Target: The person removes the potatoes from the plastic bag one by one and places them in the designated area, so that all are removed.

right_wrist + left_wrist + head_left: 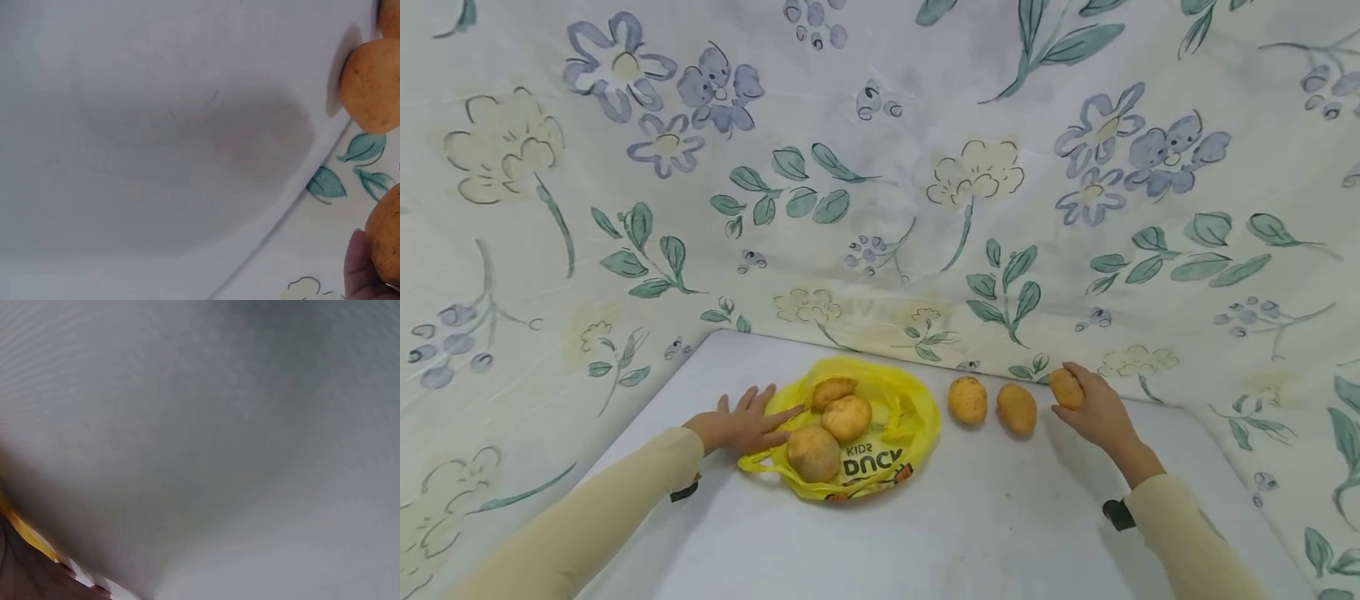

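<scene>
At the table's back right, my right hand (1099, 410) grips a potato (1066, 388) between thumb and fingers. The right wrist view shows that potato (386, 234) at its lower right, the thumb against its side. Two more potatoes, one rounder (967, 400) and one longer (1017, 410), sit in a row to its left. My left hand (747, 423) lies with fingers spread at the left edge of a yellow plastic bag (921, 417), fingertips on the bag. On the bag are a large potato (813, 454), a medium one (847, 418) and a smaller one (833, 392).
A white table (955, 533) carries everything. Floral-print cloth (895, 242) rises behind it and along both sides, meeting the table's back edge close behind the row of potatoes. Dark bands (1118, 515) show at the wrists below light sleeves.
</scene>
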Tool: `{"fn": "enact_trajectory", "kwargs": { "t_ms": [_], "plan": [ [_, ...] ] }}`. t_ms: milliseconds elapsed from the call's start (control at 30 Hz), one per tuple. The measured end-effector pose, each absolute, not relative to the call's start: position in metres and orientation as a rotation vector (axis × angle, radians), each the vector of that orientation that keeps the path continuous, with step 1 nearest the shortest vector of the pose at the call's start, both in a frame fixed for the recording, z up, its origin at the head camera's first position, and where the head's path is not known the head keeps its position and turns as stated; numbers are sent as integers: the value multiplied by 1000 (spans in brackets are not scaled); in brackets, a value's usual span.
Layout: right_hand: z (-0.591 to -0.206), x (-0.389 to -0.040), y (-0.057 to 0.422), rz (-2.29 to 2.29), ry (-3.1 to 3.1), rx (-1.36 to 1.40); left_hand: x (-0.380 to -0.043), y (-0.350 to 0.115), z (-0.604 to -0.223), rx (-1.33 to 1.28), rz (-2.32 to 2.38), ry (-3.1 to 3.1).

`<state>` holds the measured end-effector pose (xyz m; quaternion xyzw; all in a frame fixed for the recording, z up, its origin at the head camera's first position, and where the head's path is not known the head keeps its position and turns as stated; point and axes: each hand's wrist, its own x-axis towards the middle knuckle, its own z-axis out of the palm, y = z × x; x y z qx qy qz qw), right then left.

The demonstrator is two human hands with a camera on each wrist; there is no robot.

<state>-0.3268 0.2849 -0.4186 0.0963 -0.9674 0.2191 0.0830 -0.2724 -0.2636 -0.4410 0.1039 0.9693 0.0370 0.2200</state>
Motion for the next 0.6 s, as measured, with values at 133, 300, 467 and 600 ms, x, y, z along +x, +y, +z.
{"fn": "enact_trajectory", "kwargs": {
  "t_ms": [133, 300, 467, 600],
  "plan": [
    [-419, -330, 289, 695, -2929, 264, -272, -264, -442, 271, 116, 2671],
    [-424, -332, 294, 751, -2999, 196, -272, -264, -444, 279, 132, 2664],
    [-428, -336, 294, 683, -3051, 156, -272, -265, -443, 277, 100, 2675],
    [-430, -336, 293, 560, -3156, 87, -273, -264, -443, 283, 108, 2677]
  ]
}}
